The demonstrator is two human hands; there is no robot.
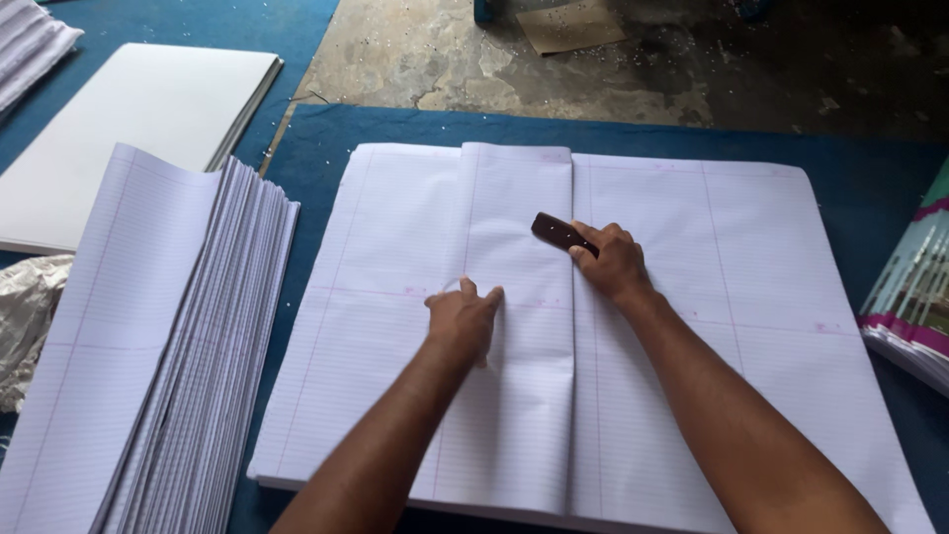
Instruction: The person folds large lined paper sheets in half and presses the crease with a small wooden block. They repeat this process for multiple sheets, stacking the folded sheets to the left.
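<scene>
Left hand flat on one folded sheet, right hand gripping one dark creaser

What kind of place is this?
Probably a small notebook-making or bindery workshop: big ruled sheets being creased with a dark folding tool, a fanned stack of folded sheets, and coloured covers nearby.

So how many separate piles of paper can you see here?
5: the ruled pile under both hands, the fanned stack at left, a white stack and a corner pile upper left, colour-edged sheets at right. More may lie out of view.
</scene>
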